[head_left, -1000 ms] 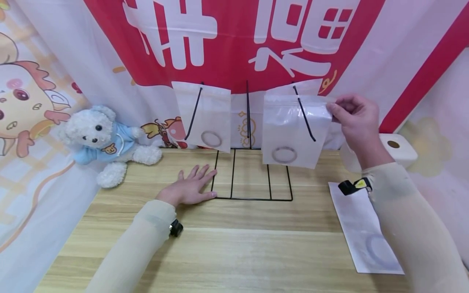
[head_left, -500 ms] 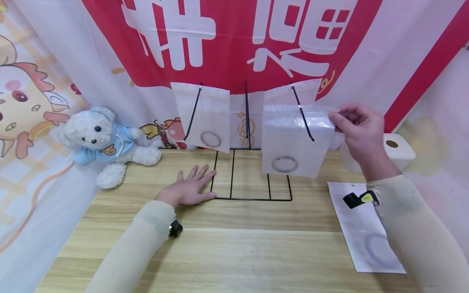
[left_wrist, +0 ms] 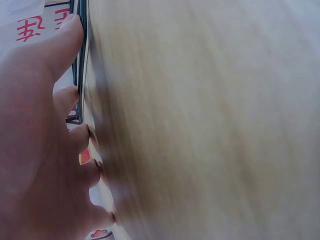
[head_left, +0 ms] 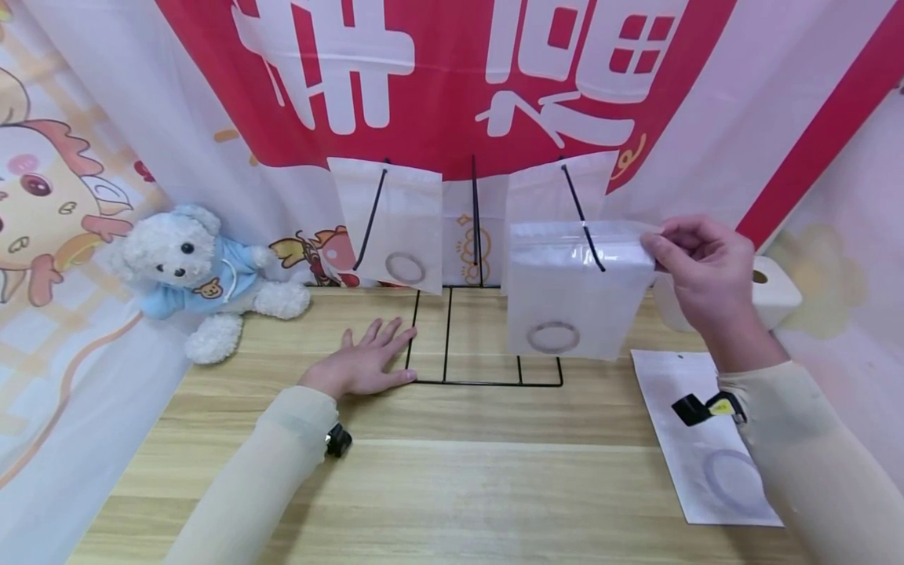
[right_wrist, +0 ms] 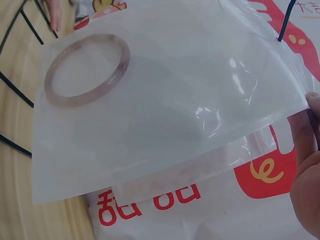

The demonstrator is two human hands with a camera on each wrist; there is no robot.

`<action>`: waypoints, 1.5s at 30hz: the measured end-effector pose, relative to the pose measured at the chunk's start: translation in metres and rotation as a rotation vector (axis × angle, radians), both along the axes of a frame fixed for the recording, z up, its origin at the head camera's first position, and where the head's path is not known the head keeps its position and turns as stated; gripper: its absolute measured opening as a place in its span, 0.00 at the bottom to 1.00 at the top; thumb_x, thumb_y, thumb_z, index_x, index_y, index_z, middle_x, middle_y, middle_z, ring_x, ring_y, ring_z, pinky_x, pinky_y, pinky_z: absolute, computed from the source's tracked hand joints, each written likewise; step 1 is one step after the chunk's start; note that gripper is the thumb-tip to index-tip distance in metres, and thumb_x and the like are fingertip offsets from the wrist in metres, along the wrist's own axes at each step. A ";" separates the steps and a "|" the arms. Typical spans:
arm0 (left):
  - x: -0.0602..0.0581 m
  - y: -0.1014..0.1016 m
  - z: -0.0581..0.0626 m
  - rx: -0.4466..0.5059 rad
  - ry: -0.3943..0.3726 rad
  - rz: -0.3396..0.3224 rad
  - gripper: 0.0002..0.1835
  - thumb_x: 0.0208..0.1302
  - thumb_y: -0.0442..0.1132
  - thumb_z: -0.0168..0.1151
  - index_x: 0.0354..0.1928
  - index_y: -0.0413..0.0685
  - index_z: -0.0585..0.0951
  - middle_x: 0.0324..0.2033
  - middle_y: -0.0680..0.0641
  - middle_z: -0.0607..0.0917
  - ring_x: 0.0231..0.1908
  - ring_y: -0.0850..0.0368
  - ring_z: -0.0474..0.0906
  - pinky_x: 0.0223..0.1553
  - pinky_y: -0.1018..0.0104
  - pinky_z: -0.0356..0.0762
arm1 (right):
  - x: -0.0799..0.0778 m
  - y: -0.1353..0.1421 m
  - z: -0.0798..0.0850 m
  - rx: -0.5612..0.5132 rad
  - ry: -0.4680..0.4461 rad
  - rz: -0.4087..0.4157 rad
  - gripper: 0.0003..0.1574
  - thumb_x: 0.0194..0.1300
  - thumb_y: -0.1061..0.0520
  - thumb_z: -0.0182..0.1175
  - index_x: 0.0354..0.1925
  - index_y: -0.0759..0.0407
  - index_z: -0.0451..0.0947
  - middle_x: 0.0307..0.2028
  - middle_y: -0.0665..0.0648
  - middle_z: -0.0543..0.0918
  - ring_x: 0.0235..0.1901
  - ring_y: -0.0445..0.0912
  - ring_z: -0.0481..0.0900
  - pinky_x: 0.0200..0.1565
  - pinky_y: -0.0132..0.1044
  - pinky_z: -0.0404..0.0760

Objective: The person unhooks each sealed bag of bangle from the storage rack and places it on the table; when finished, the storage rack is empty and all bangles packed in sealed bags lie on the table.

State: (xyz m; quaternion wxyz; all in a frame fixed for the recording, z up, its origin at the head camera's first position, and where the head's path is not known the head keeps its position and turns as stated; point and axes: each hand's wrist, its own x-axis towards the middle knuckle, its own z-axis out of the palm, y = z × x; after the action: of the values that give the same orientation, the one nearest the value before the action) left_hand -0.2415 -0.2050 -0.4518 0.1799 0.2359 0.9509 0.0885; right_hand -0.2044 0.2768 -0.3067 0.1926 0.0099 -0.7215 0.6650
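Note:
My right hand (head_left: 709,275) pinches the top right corner of a clear-fronted white zip bag (head_left: 579,294). A pale bangle (right_wrist: 123,62) shows near the bag's bottom. This bag hangs toward the front end of the right hook of a black wire rack (head_left: 487,384), and another white bag (head_left: 526,188) hangs behind it on that hook. On the left hook is a bag (head_left: 399,212) with a ring-shaped bangle in it. My left hand (head_left: 360,367) rests on the table with fingers spread, its thumb and fingertips at the left side of the rack's base.
Another white bag (head_left: 664,439) with a ring shape lies on the wooden table (head_left: 459,486) at the right, partly under my right forearm. Behind that arm stands a white box (head_left: 780,294). A plush bear (head_left: 198,267) sits at the left. A printed cloth (head_left: 452,86) hangs behind the rack.
My right hand has drawn the front bag down and forward along the right hook, away from the bag behind it. The left hand has stayed in place.

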 end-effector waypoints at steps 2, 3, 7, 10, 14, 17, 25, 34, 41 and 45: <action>0.000 0.000 0.000 0.000 -0.001 0.000 0.48 0.79 0.72 0.48 0.89 0.64 0.46 0.89 0.42 0.40 0.87 0.30 0.34 0.75 0.13 0.29 | 0.002 0.000 -0.001 -0.003 0.016 0.002 0.25 0.64 0.49 0.79 0.55 0.60 0.88 0.42 0.49 0.91 0.39 0.41 0.88 0.47 0.23 0.88; 0.000 0.000 0.000 0.001 -0.002 -0.001 0.48 0.79 0.72 0.48 0.89 0.64 0.46 0.89 0.42 0.40 0.87 0.30 0.34 0.75 0.13 0.29 | 0.003 0.000 -0.002 -0.008 0.026 0.005 0.24 0.65 0.50 0.78 0.55 0.60 0.88 0.42 0.49 0.91 0.38 0.41 0.88 0.46 0.23 0.88; 0.000 0.000 0.001 0.001 -0.004 -0.002 0.48 0.79 0.72 0.48 0.89 0.63 0.46 0.89 0.42 0.40 0.87 0.31 0.34 0.75 0.13 0.29 | 0.008 0.000 -0.003 0.011 0.054 -0.002 0.22 0.67 0.53 0.77 0.54 0.63 0.88 0.39 0.50 0.91 0.36 0.41 0.86 0.44 0.22 0.87; 0.000 0.000 0.001 0.001 -0.004 -0.001 0.48 0.79 0.72 0.48 0.89 0.63 0.46 0.89 0.42 0.41 0.87 0.30 0.34 0.75 0.13 0.29 | 0.013 0.000 -0.004 0.042 0.052 -0.022 0.20 0.68 0.54 0.76 0.54 0.63 0.87 0.38 0.48 0.90 0.35 0.41 0.86 0.44 0.21 0.87; 0.000 0.000 0.002 0.000 -0.003 -0.002 0.48 0.79 0.72 0.48 0.89 0.63 0.46 0.89 0.42 0.41 0.87 0.30 0.34 0.75 0.13 0.29 | 0.019 0.000 -0.005 0.042 0.055 -0.032 0.19 0.68 0.56 0.76 0.54 0.63 0.88 0.38 0.47 0.90 0.35 0.40 0.86 0.44 0.21 0.87; 0.001 -0.001 0.002 0.001 -0.003 -0.003 0.48 0.79 0.72 0.48 0.89 0.63 0.46 0.89 0.42 0.41 0.86 0.30 0.34 0.75 0.13 0.29 | 0.024 0.001 -0.005 0.024 0.063 -0.024 0.18 0.68 0.58 0.75 0.54 0.63 0.88 0.38 0.47 0.91 0.35 0.41 0.87 0.45 0.22 0.87; 0.001 0.000 0.002 0.003 -0.005 -0.002 0.48 0.79 0.72 0.48 0.89 0.63 0.46 0.89 0.42 0.41 0.86 0.30 0.34 0.75 0.13 0.29 | 0.031 0.000 -0.009 -0.061 0.151 0.029 0.12 0.67 0.68 0.73 0.48 0.69 0.87 0.35 0.51 0.91 0.31 0.42 0.86 0.41 0.24 0.88; 0.001 0.000 0.002 0.004 -0.004 -0.005 0.48 0.79 0.72 0.48 0.89 0.63 0.46 0.89 0.42 0.41 0.87 0.30 0.34 0.75 0.12 0.30 | 0.041 0.000 -0.011 -0.092 0.197 0.024 0.10 0.64 0.71 0.74 0.45 0.72 0.87 0.33 0.53 0.91 0.29 0.42 0.86 0.39 0.24 0.89; 0.000 0.001 0.001 0.004 -0.002 -0.004 0.47 0.79 0.72 0.48 0.89 0.63 0.46 0.89 0.42 0.41 0.86 0.30 0.34 0.75 0.12 0.30 | 0.049 0.000 -0.011 -0.106 0.243 0.036 0.11 0.64 0.74 0.72 0.45 0.75 0.86 0.33 0.56 0.91 0.28 0.43 0.86 0.39 0.25 0.89; 0.000 0.001 0.001 0.004 -0.002 -0.004 0.47 0.79 0.72 0.48 0.89 0.63 0.46 0.89 0.41 0.41 0.86 0.30 0.34 0.75 0.12 0.30 | 0.053 0.000 -0.010 -0.085 0.234 0.000 0.11 0.63 0.73 0.73 0.45 0.74 0.87 0.34 0.56 0.90 0.28 0.44 0.86 0.39 0.25 0.89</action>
State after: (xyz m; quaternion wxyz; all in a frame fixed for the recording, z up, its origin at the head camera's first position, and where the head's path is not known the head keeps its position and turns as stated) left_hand -0.2416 -0.2042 -0.4509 0.1807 0.2380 0.9500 0.0902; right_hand -0.1513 0.2764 -0.3168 0.2759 0.0791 -0.6652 0.6893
